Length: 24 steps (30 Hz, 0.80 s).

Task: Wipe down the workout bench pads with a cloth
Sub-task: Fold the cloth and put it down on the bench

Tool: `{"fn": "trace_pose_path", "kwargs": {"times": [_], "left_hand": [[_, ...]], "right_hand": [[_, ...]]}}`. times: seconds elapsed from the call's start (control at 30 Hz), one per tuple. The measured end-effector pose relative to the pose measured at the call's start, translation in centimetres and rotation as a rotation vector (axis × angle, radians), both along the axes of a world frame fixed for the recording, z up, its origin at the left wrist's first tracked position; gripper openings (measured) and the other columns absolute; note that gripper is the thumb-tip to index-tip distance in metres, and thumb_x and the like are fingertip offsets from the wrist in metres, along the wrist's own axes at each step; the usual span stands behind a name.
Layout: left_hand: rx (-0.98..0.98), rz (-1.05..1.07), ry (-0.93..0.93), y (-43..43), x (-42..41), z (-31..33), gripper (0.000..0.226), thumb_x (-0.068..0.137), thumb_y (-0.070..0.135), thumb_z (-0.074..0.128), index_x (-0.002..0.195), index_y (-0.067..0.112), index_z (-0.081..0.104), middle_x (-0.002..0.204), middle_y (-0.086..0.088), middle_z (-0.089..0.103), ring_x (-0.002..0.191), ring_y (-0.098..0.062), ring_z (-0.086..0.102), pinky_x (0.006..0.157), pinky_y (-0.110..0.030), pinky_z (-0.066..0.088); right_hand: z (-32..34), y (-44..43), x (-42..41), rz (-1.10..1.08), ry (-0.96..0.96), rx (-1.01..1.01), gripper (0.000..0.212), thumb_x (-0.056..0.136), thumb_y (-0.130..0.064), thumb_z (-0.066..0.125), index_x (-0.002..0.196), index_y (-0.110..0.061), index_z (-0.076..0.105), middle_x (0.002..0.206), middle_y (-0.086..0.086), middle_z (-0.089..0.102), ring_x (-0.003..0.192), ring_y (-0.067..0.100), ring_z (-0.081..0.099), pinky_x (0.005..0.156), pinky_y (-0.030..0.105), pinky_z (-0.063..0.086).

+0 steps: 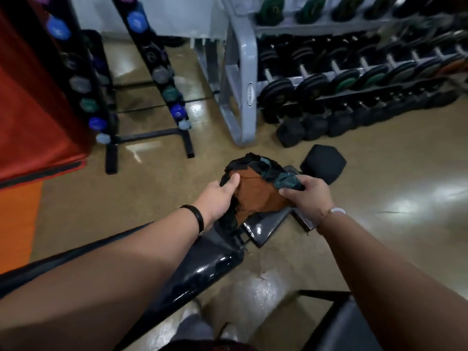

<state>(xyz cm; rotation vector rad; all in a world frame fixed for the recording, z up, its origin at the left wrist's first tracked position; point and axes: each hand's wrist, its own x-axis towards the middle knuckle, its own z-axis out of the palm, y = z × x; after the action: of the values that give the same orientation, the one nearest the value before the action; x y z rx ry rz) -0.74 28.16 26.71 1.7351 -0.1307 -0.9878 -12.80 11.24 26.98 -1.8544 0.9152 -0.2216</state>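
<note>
- Nearest the lens: both forearms, stretched forward over the long black back pad (202, 269), glossy, running up from the lower left.
- Just past the gap, bunched over the smaller seat pad (255, 233): the cloth (255, 191), orange-brown and dark green, seemingly resting on the pad's far end.
- Clamped on it from both sides: left hand (217, 196) with thumb on top and fingers curled under the left edge, and right hand (309, 196) pinching the dark green end.
- Probably spreading or regripping before a wipe, with most of both pads yet to cover.
- Risk: loose cloth hanging toward the gap between the pads, likely to snag on the hardware there on a pull toward the body.
- Risk: wiping with a bunched wad, so covering only a narrow strip. Better flattened first.
- Risk: sweeping past the seat end and knocking knuckles on the grey frame foot (301, 219).
- Room: open floor (379, 178) to the right, and a black hex dumbbell (323, 165) just beyond the seat end.
- Farther off: grey dumbbell rack (238, 79) and black rack (152, 138). Well left: orange mat (38, 110).
- Near the right elbow: dark frame (326, 292).
</note>
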Motion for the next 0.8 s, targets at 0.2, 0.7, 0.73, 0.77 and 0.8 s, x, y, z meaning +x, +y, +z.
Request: {"fn": "trace_pose_path", "kwargs": {"times": [0.2, 0.7, 0.73, 0.77, 0.8], "left_hand": [[-0.004, -0.110, -0.014, -6.1, 2.4, -0.8, 0.060, 0.090, 0.058, 0.046, 0.128, 0.013, 0.055, 0.119, -0.008, 0.064, 0.108, -0.025, 0.061, 0.098, -0.043, 0.048], [0.008, -0.236, 0.105, -24.5, 9.5, -2.1, 0.031, 0.099, 0.038, 0.043, 0.119, 0.019, 0.057, 0.114, -0.006, 0.065, 0.098, -0.025, 0.064, 0.083, -0.035, 0.053], [0.008, -0.235, 0.120, -26.2, 9.7, -2.4, 0.031, 0.100, 0.038, 0.042, 0.121, 0.020, 0.055, 0.116, -0.003, 0.063, 0.097, -0.022, 0.062, 0.079, -0.032, 0.052], [0.017, -0.233, 0.136, -28.2, 9.7, -2.6, 0.032, 0.100, 0.038, 0.041, 0.124, 0.022, 0.053, 0.117, 0.000, 0.060, 0.100, -0.019, 0.059, 0.075, -0.029, 0.049], [0.036, -0.229, 0.146, -30.3, 9.9, -3.0, 0.036, 0.100, 0.039, 0.040, 0.131, 0.023, 0.049, 0.118, 0.002, 0.055, 0.105, -0.019, 0.055, 0.071, -0.027, 0.046]], "right_hand": [[-1.8, -4.8, 1.2, -0.056, 0.066, -0.050, 0.013, 0.079, -0.019, 0.069, 0.087, -0.028, 0.063, 0.090, 0.001, 0.069, 0.087, 0.019, 0.064, 0.085, 0.042, 0.052], [-5.1, -18.9, 6.9, -0.311, 0.071, -0.036, 0.016, 0.088, -0.021, 0.058, 0.103, -0.024, 0.054, 0.090, -0.005, 0.061, 0.087, 0.017, 0.058, 0.077, 0.032, 0.048], [-5.4, -20.4, 7.2, -0.354, 0.066, -0.046, 0.017, 0.087, -0.021, 0.060, 0.101, -0.022, 0.052, 0.088, -0.006, 0.059, 0.085, 0.016, 0.056, 0.073, 0.029, 0.045], [-5.9, -22.2, 7.3, -0.406, 0.054, -0.045, 0.020, 0.085, -0.022, 0.063, 0.099, -0.019, 0.050, 0.087, -0.006, 0.057, 0.084, 0.016, 0.055, 0.072, 0.028, 0.043], [-6.5, -24.2, 7.6, -0.457, 0.041, -0.038, 0.025, 0.082, -0.022, 0.066, 0.098, -0.018, 0.048, 0.087, -0.004, 0.055, 0.083, 0.017, 0.055, 0.071, 0.028, 0.042]]}}
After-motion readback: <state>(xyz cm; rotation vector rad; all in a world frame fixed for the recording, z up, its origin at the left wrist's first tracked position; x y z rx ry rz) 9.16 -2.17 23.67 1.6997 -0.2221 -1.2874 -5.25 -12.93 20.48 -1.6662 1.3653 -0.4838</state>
